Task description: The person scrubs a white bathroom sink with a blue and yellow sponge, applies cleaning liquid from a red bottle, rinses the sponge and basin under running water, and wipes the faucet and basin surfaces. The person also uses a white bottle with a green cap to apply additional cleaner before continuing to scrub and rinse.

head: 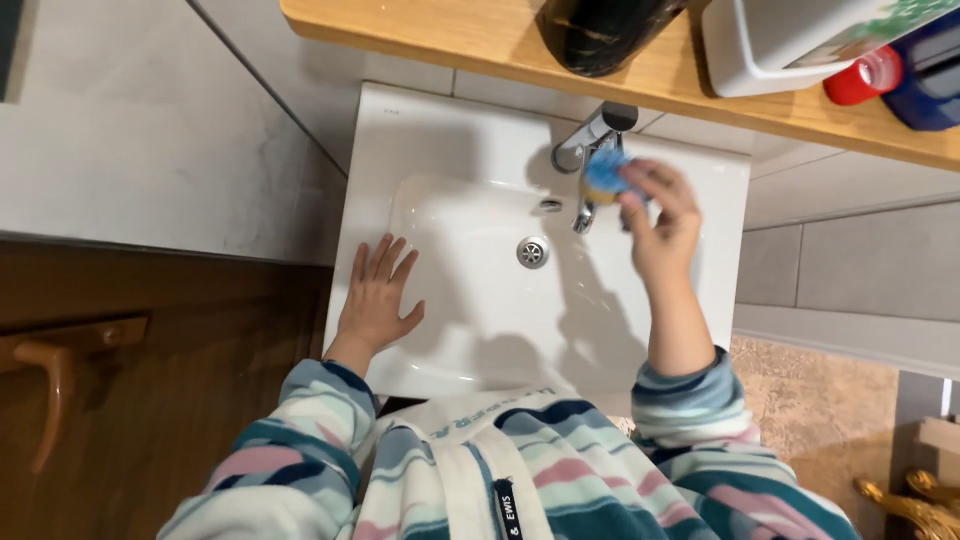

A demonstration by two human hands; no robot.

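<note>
We pinched one blue sponge in right hand at one tap; left hand lay flat, fingers apart, on sink.

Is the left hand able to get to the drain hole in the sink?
Probably yes. The left hand lies flat on the sink rim, and only bare white basin shows between it and the drain.

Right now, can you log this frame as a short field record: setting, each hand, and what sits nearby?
setting: white sink below a wooden shelf
left hand: flat on the sink's left rim, fingers spread, holding nothing
right hand: raised at the chrome tap, gripping a blue sponge
drain: open, centre of basin
shelf items: dark round container, white box, red-capped bottle
</note>
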